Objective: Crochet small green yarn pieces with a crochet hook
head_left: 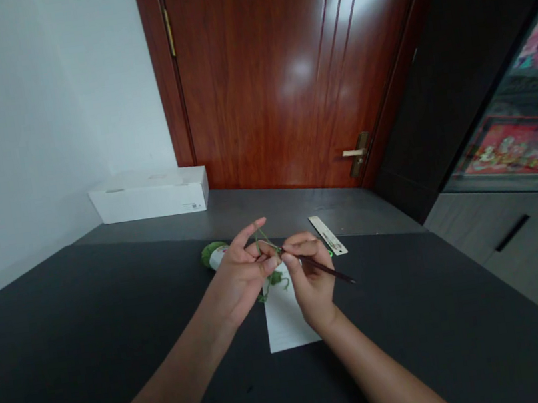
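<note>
My right hand (310,276) is closed round a dark, slim crochet hook (327,267), its back end pointing down to the right. My left hand (244,272) pinches green yarn (264,235) close to the hook's tip, and a strand runs up over its raised index finger. Whether a worked piece sits between the fingertips is too small to tell. Below the hands, a green yarn piece (275,278) with loose strands hangs or lies over a white sheet of paper (290,323). Behind my left hand lies a green yarn ball (212,253) with a white label, partly hidden.
A pale, narrow card (328,236) lies beyond my right hand, with a bit of bright green at its lower end. At the back left of the dark table (120,358) stands a long white box (151,194). A wooden door and a cabinet rise behind.
</note>
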Demonstrator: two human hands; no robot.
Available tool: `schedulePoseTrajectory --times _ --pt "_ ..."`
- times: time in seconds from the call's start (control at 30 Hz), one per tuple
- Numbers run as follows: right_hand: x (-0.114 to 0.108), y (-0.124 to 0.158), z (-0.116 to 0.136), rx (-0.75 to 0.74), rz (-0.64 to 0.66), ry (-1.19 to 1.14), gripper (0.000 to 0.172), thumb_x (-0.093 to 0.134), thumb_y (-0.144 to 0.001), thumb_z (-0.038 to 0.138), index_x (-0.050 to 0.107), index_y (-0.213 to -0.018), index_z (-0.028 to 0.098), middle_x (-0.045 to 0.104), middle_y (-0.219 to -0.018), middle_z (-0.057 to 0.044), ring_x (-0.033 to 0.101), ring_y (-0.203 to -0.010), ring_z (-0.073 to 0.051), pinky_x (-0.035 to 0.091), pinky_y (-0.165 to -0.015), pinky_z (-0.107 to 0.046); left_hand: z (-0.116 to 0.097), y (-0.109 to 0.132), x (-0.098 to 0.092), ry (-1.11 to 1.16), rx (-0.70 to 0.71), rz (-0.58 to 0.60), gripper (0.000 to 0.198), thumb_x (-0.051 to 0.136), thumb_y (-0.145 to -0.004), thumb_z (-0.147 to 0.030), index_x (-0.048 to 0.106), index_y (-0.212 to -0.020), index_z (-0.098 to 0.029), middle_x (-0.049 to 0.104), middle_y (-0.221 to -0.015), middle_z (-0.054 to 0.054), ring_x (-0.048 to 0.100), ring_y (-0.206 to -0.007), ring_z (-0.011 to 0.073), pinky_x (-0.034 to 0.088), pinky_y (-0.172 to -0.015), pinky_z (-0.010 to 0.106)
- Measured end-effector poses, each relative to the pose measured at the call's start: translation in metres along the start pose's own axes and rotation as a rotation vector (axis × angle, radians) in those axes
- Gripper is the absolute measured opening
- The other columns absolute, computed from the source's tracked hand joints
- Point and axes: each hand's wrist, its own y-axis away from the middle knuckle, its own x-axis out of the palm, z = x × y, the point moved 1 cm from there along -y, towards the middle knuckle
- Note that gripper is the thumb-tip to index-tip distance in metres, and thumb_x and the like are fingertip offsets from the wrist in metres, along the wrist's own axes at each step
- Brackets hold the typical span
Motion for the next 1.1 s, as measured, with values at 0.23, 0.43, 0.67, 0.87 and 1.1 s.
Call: schedulePoseTrajectory --times 0.23,0.43,0.67,0.87,1.1 --pt "0.001 -0.004 0.002 0.209 -0.014 -0.174 0.005 0.061 -0.091 0.024 0.058 -0.088 0.024 0.058 -0.085 -0.001 0.059 -0.078 -0.017 0.048 -0.069 -0.032 -0.007 0.004 0.009 -0.118 0.154 0.006 0.100 0.079 -0.063 0.002 0.033 -0.148 -0.024 0.065 -0.068 -0.006 0.059 -0.065 0.0097 0.043 -0.067 0.021" --pt "-0.020 -0.006 0.000 -0.189 0.174 0.347 0.013 0.067 -0.084 0.015 0.062 -0.088 0.026 0.063 -0.078 0.000 0.058 -0.073 -0.019 0.045 -0.073 -0.038 -0.003 0.005 0.009 -0.121 0.165 -0.016 0.086 0.080 -0.066 -0.002 0.043 -0.141 -0.020 0.064 -0.068 -0.005 0.056 -0.063 0.0089 0.042 -0.063 0.021" --pt "-0.008 -0.007 0.003 -0.009 0.066 -0.037 0.008 0.063 -0.089 0.019 0.063 -0.087 0.027 0.062 -0.084 -0.001 0.060 -0.078 -0.019 0.048 -0.070 -0.036 0.005 0.002 0.004 0.191 -0.135 0.032 0.062 0.079 -0.060 0.002 0.063 -0.119 -0.011 0.063 -0.074 -0.001 0.060 -0.071 0.0112 0.048 -0.075 0.025" --pt "0.003 -0.011 0.004 0.303 -0.076 -0.414 0.008 0.064 -0.092 0.031 0.058 -0.090 0.025 0.060 -0.077 0.001 0.057 -0.061 -0.014 0.046 -0.060 -0.030 0.002 0.001 -0.001 0.222 -0.143 0.074 0.071 0.076 -0.061 0.004 0.060 -0.127 -0.014 0.063 -0.080 0.002 0.061 -0.078 0.0150 0.047 -0.074 0.028" --pt "0.001 -0.018 0.009 0.455 -0.063 -0.538 0.023 0.059 -0.092 0.045 0.050 -0.085 0.026 0.056 -0.064 0.004 0.051 -0.052 -0.013 0.043 -0.055 -0.029 -0.003 0.003 -0.001 0.175 -0.166 0.114 0.069 0.077 -0.063 -0.001 0.060 -0.129 -0.015 0.063 -0.080 0.003 0.061 -0.079 0.0172 0.045 -0.070 0.029"
